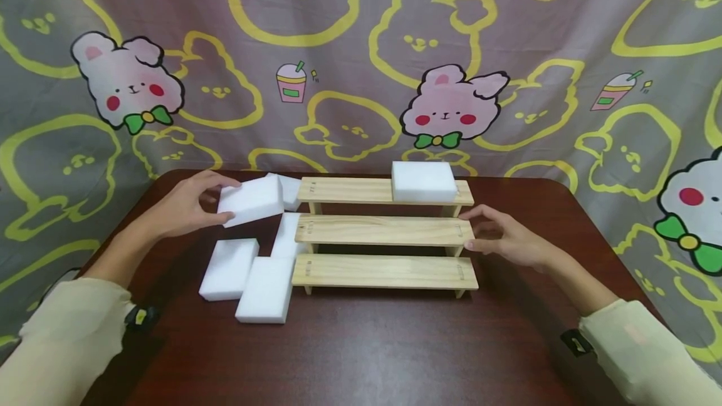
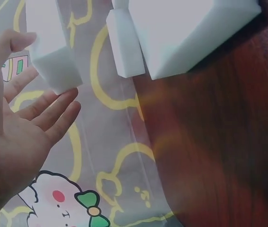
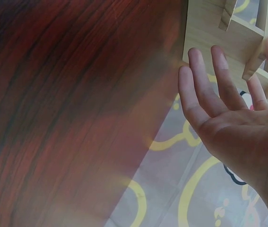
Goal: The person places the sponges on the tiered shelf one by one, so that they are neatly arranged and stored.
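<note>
My left hand (image 1: 183, 205) grips a white foam block (image 1: 251, 199) between thumb and fingers, lifted left of a three-tier wooden rack (image 1: 383, 230). In the left wrist view the held block (image 2: 48, 38) tilts upward from the left hand (image 2: 25, 118). One white block (image 1: 423, 180) lies on the right part of the top tier. At the right end of the middle tier, my right hand (image 1: 510, 237) has thumb and index fingertips at the board's edge. The right wrist view shows the right hand's (image 3: 237, 118) other fingers loosely extended, holding nothing.
Several more white foam blocks lie left of the rack, including one nearest the front (image 1: 265, 290) and one at far left (image 1: 228, 268). The rack stands on a dark red-brown table (image 1: 395, 349). Behind hangs a patterned cloth (image 1: 350, 67).
</note>
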The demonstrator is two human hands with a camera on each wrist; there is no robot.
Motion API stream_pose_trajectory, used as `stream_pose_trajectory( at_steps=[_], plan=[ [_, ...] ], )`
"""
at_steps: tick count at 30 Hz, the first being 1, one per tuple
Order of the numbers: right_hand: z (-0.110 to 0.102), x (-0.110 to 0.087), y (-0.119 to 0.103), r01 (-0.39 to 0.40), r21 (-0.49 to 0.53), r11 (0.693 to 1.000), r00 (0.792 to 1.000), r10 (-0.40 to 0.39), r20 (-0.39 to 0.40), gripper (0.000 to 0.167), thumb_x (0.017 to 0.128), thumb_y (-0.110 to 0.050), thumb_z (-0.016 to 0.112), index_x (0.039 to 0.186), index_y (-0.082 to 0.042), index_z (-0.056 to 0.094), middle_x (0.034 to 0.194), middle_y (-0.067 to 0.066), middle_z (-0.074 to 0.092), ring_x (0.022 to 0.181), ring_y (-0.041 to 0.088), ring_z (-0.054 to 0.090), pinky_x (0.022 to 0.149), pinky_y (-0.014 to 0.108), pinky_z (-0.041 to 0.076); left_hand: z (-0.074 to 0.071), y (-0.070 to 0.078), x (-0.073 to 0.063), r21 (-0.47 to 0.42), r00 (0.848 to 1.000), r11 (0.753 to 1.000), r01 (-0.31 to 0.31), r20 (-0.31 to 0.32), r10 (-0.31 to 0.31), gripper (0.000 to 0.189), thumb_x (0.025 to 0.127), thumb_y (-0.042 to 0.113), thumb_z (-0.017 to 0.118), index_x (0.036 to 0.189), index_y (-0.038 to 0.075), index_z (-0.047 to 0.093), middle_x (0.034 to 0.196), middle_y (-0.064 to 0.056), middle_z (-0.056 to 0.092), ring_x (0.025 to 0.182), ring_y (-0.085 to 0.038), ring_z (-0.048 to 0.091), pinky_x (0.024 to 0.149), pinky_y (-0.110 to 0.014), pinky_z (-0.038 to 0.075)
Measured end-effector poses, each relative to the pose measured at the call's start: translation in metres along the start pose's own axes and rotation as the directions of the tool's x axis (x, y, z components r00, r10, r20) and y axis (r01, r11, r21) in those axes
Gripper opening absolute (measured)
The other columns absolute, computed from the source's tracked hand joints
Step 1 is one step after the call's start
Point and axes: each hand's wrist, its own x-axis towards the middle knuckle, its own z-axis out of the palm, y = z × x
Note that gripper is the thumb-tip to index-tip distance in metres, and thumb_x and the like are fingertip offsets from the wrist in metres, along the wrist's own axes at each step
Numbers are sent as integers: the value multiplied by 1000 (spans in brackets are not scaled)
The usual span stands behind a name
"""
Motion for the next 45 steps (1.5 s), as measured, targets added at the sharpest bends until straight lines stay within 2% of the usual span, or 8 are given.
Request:
stream_pose_trajectory(
  at_steps=[11, 22, 27, 33, 40, 45],
  plan=[
    [-1, 2, -2, 4, -6, 1000, 1000, -4, 9, 50, 96, -12, 74, 138, -3, 48, 122, 26, 60, 106, 35, 64, 86, 50, 58, 0, 11, 1, -22, 998, 999, -33, -44, 32, 57, 82, 12, 84, 132, -2, 62, 123, -25, 56, 101, -45, 66, 89, -62, 55],
    [0, 1, -1, -10, 0, 1000, 1000, 10, 14, 51, 96, -14, 74, 139, -3, 48, 121, 25, 60, 105, 33, 64, 86, 50, 57, -3, 16, 6, 6, 994, 998, -65, -92, 65, 53, 82, 13, 84, 128, -1, 64, 115, -20, 58, 99, -39, 65, 87, -56, 57],
    [0, 1, -1, -8, 7, 1000, 1000, 7, 11, 51, 96, -13, 73, 139, -3, 48, 121, 25, 61, 105, 33, 64, 86, 50, 57, -2, 19, 7, -12, 990, 996, -84, -110, 82, 52, 82, 14, 84, 128, 0, 65, 117, -21, 58, 100, -40, 64, 87, -58, 56],
    [0, 0, 0, -9, 12, 1000, 1000, 9, 13, 51, 97, -14, 73, 139, -3, 47, 123, 25, 61, 107, 34, 64, 87, 50, 57, 0, 21, 9, 3, 986, 995, -96, -136, 95, 50, 83, 14, 83, 127, 1, 66, 120, -20, 58, 102, -39, 62, 85, -45, 55],
    [0, 0, 1, -8, 13, 1000, 1000, 8, 12, 51, 97, -14, 73, 140, -3, 47, 123, 26, 61, 107, 34, 64, 87, 50, 57, -1, 28, 13, -12, 986, 995, -100, -137, 98, 51, 83, 14, 81, 129, -1, 64, 126, -23, 56, 107, -42, 58, 89, -61, 52],
    [0, 0, 0, -8, 5, 1000, 1000, 8, 12, 51, 97, -14, 73, 140, -3, 47, 124, 27, 61, 108, 34, 64, 87, 50, 57, 0, 33, 18, -18, 985, 995, -102, -141, 98, 52, 83, 13, 82, 129, -2, 64, 126, -24, 56, 108, -42, 57, 91, -60, 52]
  ],
)
